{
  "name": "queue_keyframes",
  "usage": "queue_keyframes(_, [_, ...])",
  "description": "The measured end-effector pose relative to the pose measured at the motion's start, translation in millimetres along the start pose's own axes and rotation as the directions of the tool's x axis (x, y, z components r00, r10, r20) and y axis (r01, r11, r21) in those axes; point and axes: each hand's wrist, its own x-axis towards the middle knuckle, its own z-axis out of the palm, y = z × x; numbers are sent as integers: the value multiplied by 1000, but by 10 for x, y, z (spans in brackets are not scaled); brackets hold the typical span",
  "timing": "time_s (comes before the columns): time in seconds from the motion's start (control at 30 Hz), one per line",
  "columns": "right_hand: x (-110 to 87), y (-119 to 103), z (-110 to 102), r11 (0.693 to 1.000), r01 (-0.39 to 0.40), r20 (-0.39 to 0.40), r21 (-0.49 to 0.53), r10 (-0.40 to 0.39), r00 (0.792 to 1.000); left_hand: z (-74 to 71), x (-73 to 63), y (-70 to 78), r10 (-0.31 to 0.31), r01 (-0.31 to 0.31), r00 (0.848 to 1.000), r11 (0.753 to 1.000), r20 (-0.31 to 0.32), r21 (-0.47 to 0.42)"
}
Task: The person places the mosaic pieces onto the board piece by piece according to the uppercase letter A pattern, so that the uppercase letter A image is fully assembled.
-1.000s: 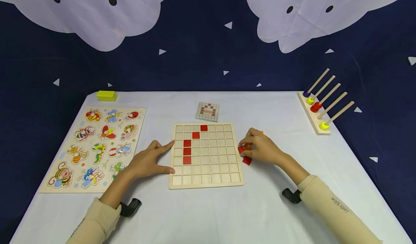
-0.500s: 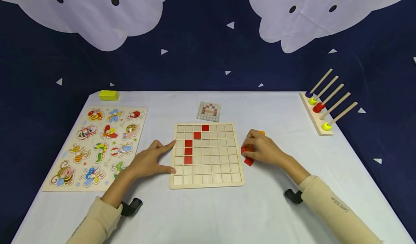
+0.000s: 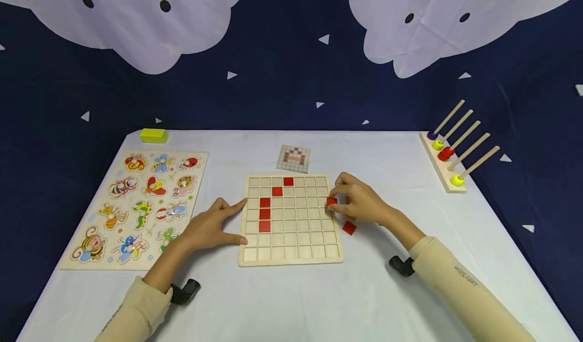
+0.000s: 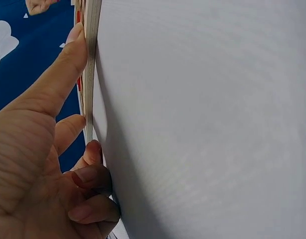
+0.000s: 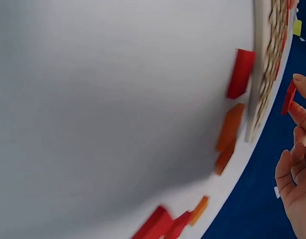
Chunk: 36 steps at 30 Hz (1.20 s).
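Note:
A wooden grid board (image 3: 291, 263) lies on the white table with several red tiles (image 3: 264, 214) set in its cells. My left hand (image 3: 207, 228) touches its left edge with thumb and index finger spread apart; in the left wrist view the thumb (image 4: 68, 69) presses that edge. Just above the right rim, my right hand (image 3: 362, 200) pinches a red tile (image 3: 331, 201) between thumb and finger. Seen from the right wrist, this held tile (image 5: 289, 97) is off the table. Another red tile (image 3: 349, 227) lies loose beside the board.
Orange tiles (image 5: 230, 127) and more red tiles (image 5: 155, 223) lie right of the board, mostly hidden by my hand in the head view. Behind it is a small pattern card (image 3: 293, 159). An insect puzzle (image 3: 157, 193), a yellow block (image 3: 154, 135) and a peg stand (image 3: 443, 162) flank it.
From the loose tiles, my right hand has moved left and slightly up, bringing a red tile over the board's right rim. The left hand keeps its place at the edge.

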Motion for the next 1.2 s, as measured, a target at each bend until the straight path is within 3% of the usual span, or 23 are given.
queue_keyframes(0.57, [648,-184,211,996,51,75,-78,-45,996,34,5,0,-10,10,1000,1000,5,-3])
queue_keyframes(0.8, [719,-199,285,996,28,110,-87,-19,994,43,8,25,2,-2,1000,1000,2,1])
queue_keyframes(1.07, [727,-210,328,996,-74,113,-39,78,991,25,8,16,10,-10,1000,1000,-10,10])
queue_keyframes(1.2, [703,-237,296,995,-62,103,-83,70,992,17,6,-3,6,-6,1000,1000,-12,12])
